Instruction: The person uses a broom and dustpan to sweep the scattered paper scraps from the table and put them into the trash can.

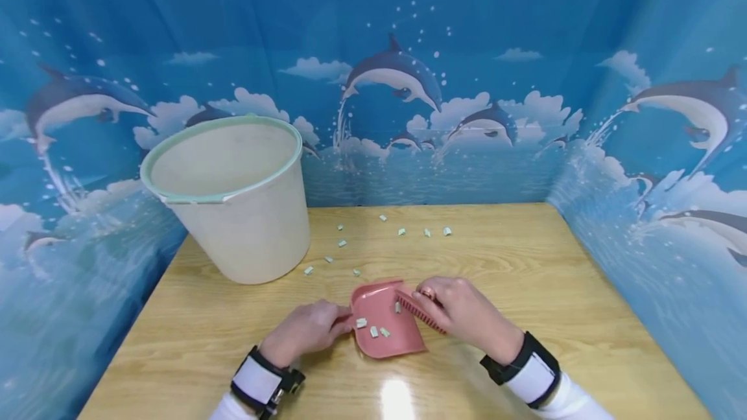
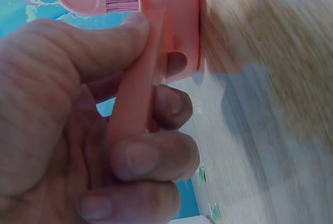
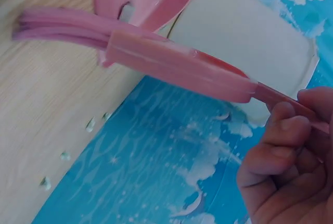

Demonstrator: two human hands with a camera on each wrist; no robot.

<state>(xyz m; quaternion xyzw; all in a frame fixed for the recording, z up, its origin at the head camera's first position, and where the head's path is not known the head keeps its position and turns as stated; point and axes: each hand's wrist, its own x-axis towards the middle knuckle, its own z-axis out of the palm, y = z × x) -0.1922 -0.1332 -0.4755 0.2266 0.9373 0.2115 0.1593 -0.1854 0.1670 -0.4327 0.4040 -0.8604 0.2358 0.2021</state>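
Head: dustpan (image 1: 385,323) holds 4 scraps (image 1: 361,323).

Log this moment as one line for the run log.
left hand grips dustpan handle | right hand holds brush at pan | scraps in pan | more scraps on table | bucket left

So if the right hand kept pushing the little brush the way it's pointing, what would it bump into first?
The right hand points its brush left, into the pink dustpan. It would probably meet the paper bits lying there first, then the left hand holding the pan's handle. Depth is hard to judge.
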